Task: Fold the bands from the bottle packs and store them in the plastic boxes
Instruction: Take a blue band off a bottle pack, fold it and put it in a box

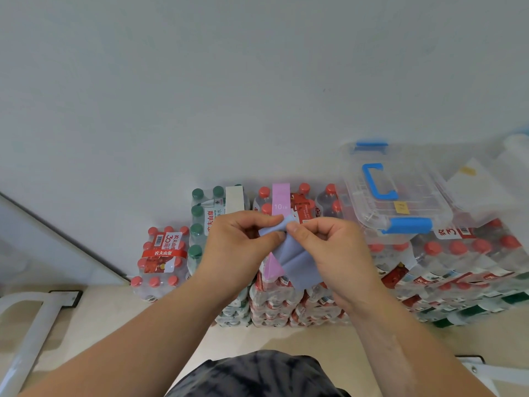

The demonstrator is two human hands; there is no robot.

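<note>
Blue-lilac, thin and stretchy, the blue band (297, 262) is held up in front of the person's chest, above the dark mottled clothing (257, 373) at the bottom edge. The left hand (243, 242) and the right hand (329, 247) meet at its top end. The fingers (266, 217) of both are curled and pinch the strip between thumb and forefinger, and the rest hangs down between the wrists with creases across it.

This looks like the folding step, partway through: one end is being doubled over and the loose tail is not yet gathered. The next move probably calls for laying the pinched end down along the tail and pressing the fold flat so the springy strip does not open again. One hand then has to come free, since the plastic box (415, 202) appears to have its lid on.

Just behind the hands, a pink band (280, 199) marked "10 LB" lies over a red-capped bottle pack (303, 207). Beside it to the left, a white band (234, 200) lies on a green-capped pack (200, 213). More shrink-wrapped packs are stacked on the pale beige floor (114, 325). The clear box, with blue handle and clasps, sits on the stack to the right. A plain grey-white wall (229, 81) rises behind, and a white frame (28, 325) shows low on the left.
</note>
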